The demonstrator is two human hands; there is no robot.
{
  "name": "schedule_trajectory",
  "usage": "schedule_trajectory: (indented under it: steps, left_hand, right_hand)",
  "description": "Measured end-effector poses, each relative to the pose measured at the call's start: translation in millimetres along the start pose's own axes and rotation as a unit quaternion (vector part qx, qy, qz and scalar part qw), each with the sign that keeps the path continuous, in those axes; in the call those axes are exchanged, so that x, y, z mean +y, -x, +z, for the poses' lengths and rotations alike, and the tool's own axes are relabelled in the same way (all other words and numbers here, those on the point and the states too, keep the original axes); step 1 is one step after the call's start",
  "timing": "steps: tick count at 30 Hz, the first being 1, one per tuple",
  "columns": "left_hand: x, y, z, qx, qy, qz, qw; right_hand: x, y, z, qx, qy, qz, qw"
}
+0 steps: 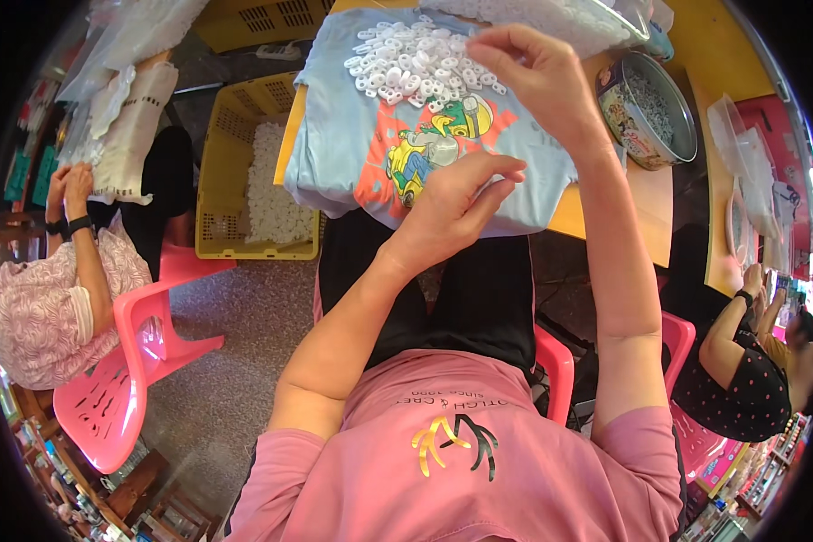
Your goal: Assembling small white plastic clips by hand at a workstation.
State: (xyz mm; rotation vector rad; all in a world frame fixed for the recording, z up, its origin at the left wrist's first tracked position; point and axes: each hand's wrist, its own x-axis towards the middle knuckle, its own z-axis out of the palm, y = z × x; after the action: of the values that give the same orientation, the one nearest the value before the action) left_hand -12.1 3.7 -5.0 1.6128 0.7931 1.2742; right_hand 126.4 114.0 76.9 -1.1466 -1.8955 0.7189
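A heap of small white plastic pieces (415,61), each with holes in it, lies on a light blue printed cloth (334,135) that covers the table in front of me. Over the near part of the cloth is my left hand (456,206), its thumb and forefinger drawn together; anything between them is too small to make out. My right hand (537,79) hovers at the right edge of the heap with curled fingers and thumb close together. Whatever those fingertips hold, if anything, cannot be made out.
Right of the cloth stands a round tin (646,108) holding small grey parts. A yellow crate (210,172) with white pieces is on the floor at left. Clear bags of white pieces (551,20) sit at the far edge. People sit on both sides, one near a pink chair (140,361).
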Motion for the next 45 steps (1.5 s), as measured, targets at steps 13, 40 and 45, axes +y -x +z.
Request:
schedule_trajectory:
  steps: [13,40,45]
  left_hand:
    - [4,0,1,-0.013,-0.072,0.042,0.996]
    - [3,-6,4,0.167,0.206,-0.088,0.960]
    - [1,-4,3,0.161,0.191,-0.098,0.963]
  right_hand:
    - [41,32,20,-0.030,0.204,-0.040,0.978]
    - [3,88,12,-0.001,-0.455,0.255,0.853]
    - [-2,106,22,0.043,-0.458,0.237,0.856]
